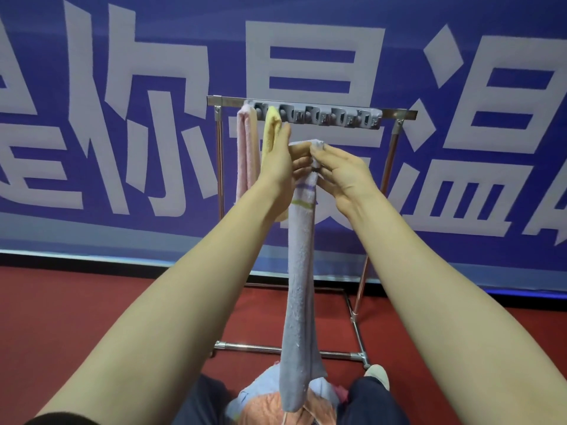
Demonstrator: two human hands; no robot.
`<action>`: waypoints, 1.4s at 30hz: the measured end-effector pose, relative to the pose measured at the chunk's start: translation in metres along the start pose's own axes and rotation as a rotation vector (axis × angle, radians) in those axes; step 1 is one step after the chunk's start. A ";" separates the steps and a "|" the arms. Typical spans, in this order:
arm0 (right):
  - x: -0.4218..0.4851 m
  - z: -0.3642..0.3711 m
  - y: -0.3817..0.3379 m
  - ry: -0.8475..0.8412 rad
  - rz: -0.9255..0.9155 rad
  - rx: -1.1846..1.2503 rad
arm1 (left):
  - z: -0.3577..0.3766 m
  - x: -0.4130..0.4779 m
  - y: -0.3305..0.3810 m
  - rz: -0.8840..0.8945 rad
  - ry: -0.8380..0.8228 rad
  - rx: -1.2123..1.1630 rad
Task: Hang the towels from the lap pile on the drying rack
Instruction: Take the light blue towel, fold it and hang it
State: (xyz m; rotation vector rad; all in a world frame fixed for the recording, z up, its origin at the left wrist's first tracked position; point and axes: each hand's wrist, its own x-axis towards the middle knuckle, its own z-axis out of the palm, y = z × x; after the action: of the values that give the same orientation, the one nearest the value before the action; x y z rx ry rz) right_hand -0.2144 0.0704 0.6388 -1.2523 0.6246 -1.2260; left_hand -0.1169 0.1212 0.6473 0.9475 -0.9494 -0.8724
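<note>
Step in hand: third towel going up. Both hands are raised in front of the drying rack (402, 112). The left hand (276, 162) has its fingers curled round the top end of the blue towel (302, 271). The right hand (343, 171) pinches the same bunched top from the other side, fingertips against the cloth. The hands sit close together with the towel top between them.

The blue towel hangs straight down from the hands as a narrow strip, striped just below the grip. Its bottom end reaches the lap pile (260, 406) directly below the hands; whether it touches the pile I cannot tell. The pile holds at least an orange and a pale blue towel.

Above and just beyond the hands is the grey clip strip (325, 115) on the rack's top bar. The pink towel (247, 154) and the yellow towel (270, 131) are already hung, left of and beside the left hand. The clips above and right of the hands look free.

Progress, judged: two hung, one in hand, more on the lap.

Next move calls for lifting the bunched top up and forward to the free clip next to the yellow towel and pushing it into the slot. Keep the end tightly gathered so it seats. The towel's tail should lift clear of the lap pile so it does not drag another towel along.
</note>
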 end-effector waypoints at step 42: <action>-0.001 -0.041 0.029 -0.496 0.265 -0.186 | -0.024 -0.003 0.000 -0.090 -0.005 -0.089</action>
State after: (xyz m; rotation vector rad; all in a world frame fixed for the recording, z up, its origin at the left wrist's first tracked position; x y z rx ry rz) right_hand -0.2413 0.0521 0.6001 -1.5058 0.5219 -0.6137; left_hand -0.0955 0.1307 0.6399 0.9174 -0.8706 -0.9855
